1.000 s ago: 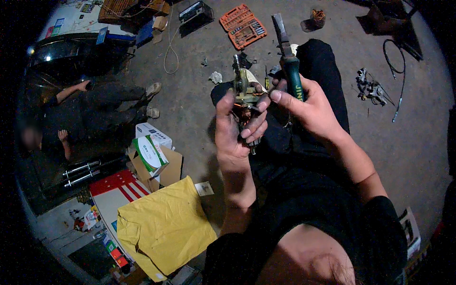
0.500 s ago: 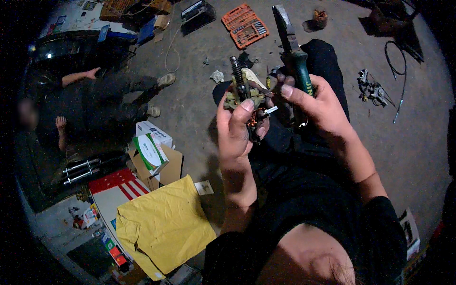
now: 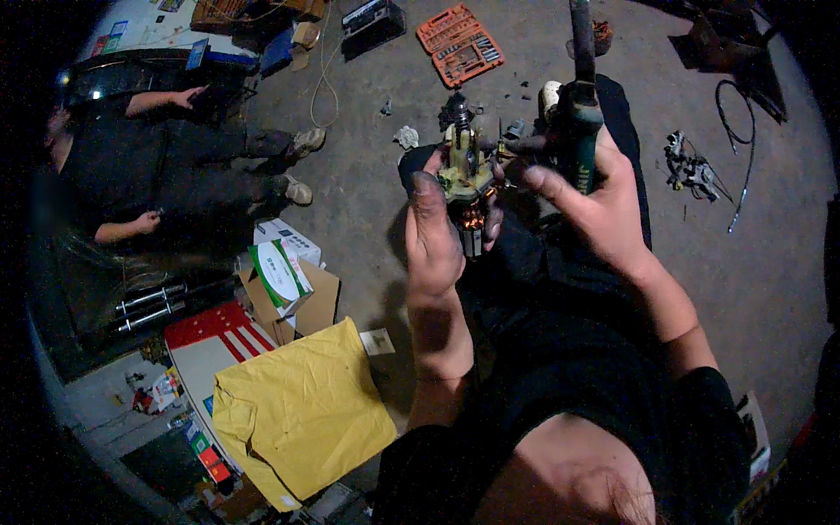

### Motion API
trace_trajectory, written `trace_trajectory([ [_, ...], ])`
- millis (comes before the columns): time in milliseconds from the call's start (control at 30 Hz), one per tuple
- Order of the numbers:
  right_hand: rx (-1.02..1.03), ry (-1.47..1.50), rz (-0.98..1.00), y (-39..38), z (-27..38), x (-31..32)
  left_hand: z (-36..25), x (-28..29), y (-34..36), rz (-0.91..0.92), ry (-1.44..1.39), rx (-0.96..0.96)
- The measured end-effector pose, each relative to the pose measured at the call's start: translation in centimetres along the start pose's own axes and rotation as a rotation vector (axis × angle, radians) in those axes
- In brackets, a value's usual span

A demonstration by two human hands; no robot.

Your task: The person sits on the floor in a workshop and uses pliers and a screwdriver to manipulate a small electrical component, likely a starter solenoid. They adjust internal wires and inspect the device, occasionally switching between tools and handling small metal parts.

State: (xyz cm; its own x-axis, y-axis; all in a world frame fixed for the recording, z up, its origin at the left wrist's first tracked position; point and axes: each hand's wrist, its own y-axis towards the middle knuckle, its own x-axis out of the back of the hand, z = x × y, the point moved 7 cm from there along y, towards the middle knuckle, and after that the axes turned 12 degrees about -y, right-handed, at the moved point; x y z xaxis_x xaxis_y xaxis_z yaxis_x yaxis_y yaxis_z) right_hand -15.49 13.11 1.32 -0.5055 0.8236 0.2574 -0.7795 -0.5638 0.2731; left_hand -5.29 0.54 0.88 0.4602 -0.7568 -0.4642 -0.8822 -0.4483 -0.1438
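My left hand (image 3: 433,241) is closed around a small electric motor's armature (image 3: 472,217) with copper windings. A dirty yellowish plastic holder (image 3: 464,166) sits on it, and a dark shaft end points away from me. My left thumb lies along the near side. In my right hand (image 3: 604,210) is a pair of pliers (image 3: 581,118) with dark green grips, its dark metal head pointing away from me. The blackened right fingertips reach beside the plastic holder; whether they touch it I cannot tell. Both hands are over my dark-trousered legs.
An open orange socket set case (image 3: 442,37) lies on the floor ahead. A metal mechanism (image 3: 687,166) and a black cable (image 3: 751,149) are at right. Another person (image 3: 131,166) is at left, near a cardboard box (image 3: 322,302) and a yellow shirt (image 3: 306,411).
The armature has turned in my left hand, showing more of its windings, and my left thumb has shifted off its front. The pliers have swung more upright. The other person's arms have moved.
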Motion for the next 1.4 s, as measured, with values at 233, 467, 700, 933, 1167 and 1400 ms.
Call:
trace_trajectory([
  [233,0.065,-0.042,-0.026,0.0,1.4,-1.3,-0.8,0.2,-0.5,-0.102,0.24,-0.214],
  [467,0.032,-0.02,0.0,-0.5,0.5,-1.6,-0.9,-0.6,-0.5,-0.06,0.227,-0.206],
  [700,0.034,0.007,0.023,-0.4,1.0,-1.0,-1.7,-0.1,-0.8,-0.034,0.304,-0.192],
  [933,-0.075,0.176,0.119,-0.4,0.1,-1.0,-3.1,-1.5,-1.6,-0.04,0.798,-0.536],
  [1167,-0.052,0.189,0.145,-0.4,0.4,-1.4,-2.5,-0.7,-1.5,-0.084,0.666,-0.554],
  [1400,-0.059,0.172,0.147,-0.6,0.4,-1.5,-2.2,-0.1,-1.2,-0.087,0.648,-0.58],
])
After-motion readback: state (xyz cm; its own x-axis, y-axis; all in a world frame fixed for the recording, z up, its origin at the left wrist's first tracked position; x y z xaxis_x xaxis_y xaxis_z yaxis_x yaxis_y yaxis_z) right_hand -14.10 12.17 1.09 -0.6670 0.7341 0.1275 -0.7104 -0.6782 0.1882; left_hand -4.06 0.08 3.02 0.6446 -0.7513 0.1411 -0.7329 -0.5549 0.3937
